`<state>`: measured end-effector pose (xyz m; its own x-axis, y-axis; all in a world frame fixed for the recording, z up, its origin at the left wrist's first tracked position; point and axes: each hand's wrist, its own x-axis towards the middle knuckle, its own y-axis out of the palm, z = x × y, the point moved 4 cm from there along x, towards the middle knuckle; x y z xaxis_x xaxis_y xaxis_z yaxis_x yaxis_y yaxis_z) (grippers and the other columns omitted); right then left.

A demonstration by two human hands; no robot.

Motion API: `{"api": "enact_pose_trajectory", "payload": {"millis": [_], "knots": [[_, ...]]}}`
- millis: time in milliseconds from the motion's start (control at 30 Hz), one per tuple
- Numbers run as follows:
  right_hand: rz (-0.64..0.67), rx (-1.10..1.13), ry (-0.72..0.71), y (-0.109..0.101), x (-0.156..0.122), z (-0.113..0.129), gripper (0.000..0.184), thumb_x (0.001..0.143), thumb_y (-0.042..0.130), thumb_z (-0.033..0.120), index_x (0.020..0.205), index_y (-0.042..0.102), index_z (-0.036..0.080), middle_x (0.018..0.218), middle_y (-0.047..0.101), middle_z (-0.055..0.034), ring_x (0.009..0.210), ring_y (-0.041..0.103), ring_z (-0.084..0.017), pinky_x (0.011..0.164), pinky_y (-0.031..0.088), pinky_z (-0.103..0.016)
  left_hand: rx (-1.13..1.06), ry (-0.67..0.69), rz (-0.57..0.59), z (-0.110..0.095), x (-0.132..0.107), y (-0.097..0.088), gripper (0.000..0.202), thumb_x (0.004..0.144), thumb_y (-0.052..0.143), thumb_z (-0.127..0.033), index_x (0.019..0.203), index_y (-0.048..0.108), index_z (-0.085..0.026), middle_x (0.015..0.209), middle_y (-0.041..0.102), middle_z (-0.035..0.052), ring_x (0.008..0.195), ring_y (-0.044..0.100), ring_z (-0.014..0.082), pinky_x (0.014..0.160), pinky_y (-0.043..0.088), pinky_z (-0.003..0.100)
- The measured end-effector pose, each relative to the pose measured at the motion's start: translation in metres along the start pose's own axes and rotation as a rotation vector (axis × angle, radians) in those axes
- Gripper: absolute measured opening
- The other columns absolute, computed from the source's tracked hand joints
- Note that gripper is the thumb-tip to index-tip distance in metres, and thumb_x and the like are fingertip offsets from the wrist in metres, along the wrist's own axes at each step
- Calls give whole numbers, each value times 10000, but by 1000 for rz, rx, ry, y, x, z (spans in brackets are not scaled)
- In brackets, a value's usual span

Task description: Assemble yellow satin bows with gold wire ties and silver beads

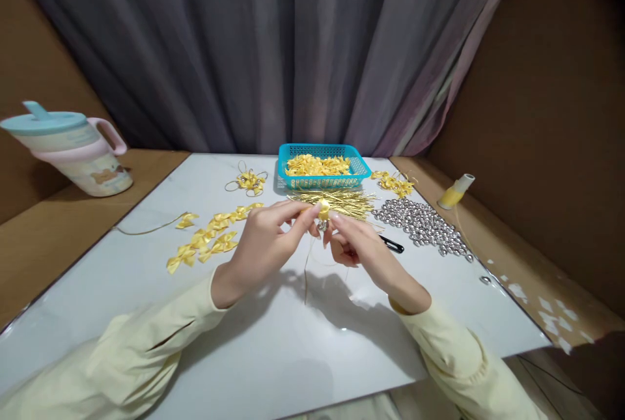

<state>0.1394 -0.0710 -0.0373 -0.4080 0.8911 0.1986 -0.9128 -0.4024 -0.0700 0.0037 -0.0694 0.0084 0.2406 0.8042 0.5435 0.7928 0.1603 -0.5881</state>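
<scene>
My left hand (273, 231) pinches a yellow ribbon bow (323, 209) above the middle of the table. From the other side my right hand (354, 241) closes on the same bow with thumb and forefinger. Just under the bow sits a small silver bell (322, 225), partly hidden by my fingers. A thin gold cord (306, 277) hangs below my hands. Behind them lies a bundle of gold twist ties (342, 200). Several loose yellow bows (205, 238) lie in rows left of my left hand. Right of my right hand spreads a pile of silver bells (424, 224).
A blue basket (361, 169) of yellow bows stands at the back. Corded bow clusters (250, 180) lie beside it. A black-handled tool (392, 244) rests near my right hand. A thread spool (455, 192) stands right, a tumbler (83, 153) left. Paper scraps (549, 316) litter the right edge.
</scene>
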Motion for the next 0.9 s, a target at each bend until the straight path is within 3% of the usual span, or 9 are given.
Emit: {"api": "enact_pose_trajectory", "payload": {"millis": [100, 200, 300, 467, 600, 700, 800, 900], "knots": [[-268, -512, -285, -3, -6, 4, 211, 854, 470, 380, 845, 474, 170, 462, 342, 91, 401, 295, -64, 436, 230, -215, -2, -25, 12, 0, 0, 0, 228, 844, 536, -274, 660, 639, -186, 627, 656, -50, 600, 573, 75, 560, 407, 166], [-431, -931, -557, -1, -12, 7, 259, 838, 499, 320, 1008, 471, 127, 494, 442, 68, 396, 345, -70, 445, 252, -225, -14, -45, 26, 0, 0, 0, 241, 849, 528, -285, 660, 641, -187, 637, 664, -51, 618, 580, 78, 574, 409, 163], [-445, -1140, -707, 2, -13, 8, 262, 853, 480, 291, 1033, 491, 101, 547, 539, 24, 405, 408, -71, 444, 272, -224, -17, -69, 37, 1, 0, 0, 246, 847, 528, -291, 658, 647, -187, 651, 673, -50, 630, 586, 83, 584, 408, 167], [-418, -1297, -753, 7, -9, 11, 226, 891, 438, 264, 994, 534, 87, 534, 570, 2, 425, 473, -88, 433, 235, -242, -22, -94, 46, 2, 1, 1, 264, 843, 523, -298, 647, 653, -178, 650, 676, -37, 616, 580, 97, 576, 407, 188], [-337, -1282, -643, 6, -6, 6, 257, 919, 370, 266, 1026, 541, 107, 580, 599, -36, 461, 474, -106, 455, 222, -255, -30, -104, 70, 0, 1, 1, 269, 847, 507, -303, 670, 668, -180, 674, 696, -23, 638, 604, 118, 585, 420, 206], [-286, -1130, -505, 3, -5, 2, 252, 925, 324, 249, 995, 539, 138, 602, 569, -34, 474, 432, -110, 472, 208, -264, -53, -95, 85, 0, 1, 2, 268, 853, 499, -297, 684, 675, -188, 707, 714, -16, 693, 636, 131, 633, 439, 215], [-267, -794, -369, -1, -6, 3, 237, 922, 309, 254, 835, 512, 165, 578, 467, 4, 476, 375, -99, 491, 232, -253, -51, -73, 76, -1, 1, 2, 284, 857, 492, -302, 662, 667, -192, 689, 708, -14, 673, 636, 129, 604, 442, 215], [-201, -314, -212, -2, -4, 3, 287, 926, 320, 314, 719, 465, 178, 517, 373, 41, 465, 336, -88, 488, 260, -234, -26, -58, 67, -2, 1, 1, 291, 854, 497, -300, 632, 650, -193, 658, 691, -17, 639, 618, 121, 560, 428, 210]]}}
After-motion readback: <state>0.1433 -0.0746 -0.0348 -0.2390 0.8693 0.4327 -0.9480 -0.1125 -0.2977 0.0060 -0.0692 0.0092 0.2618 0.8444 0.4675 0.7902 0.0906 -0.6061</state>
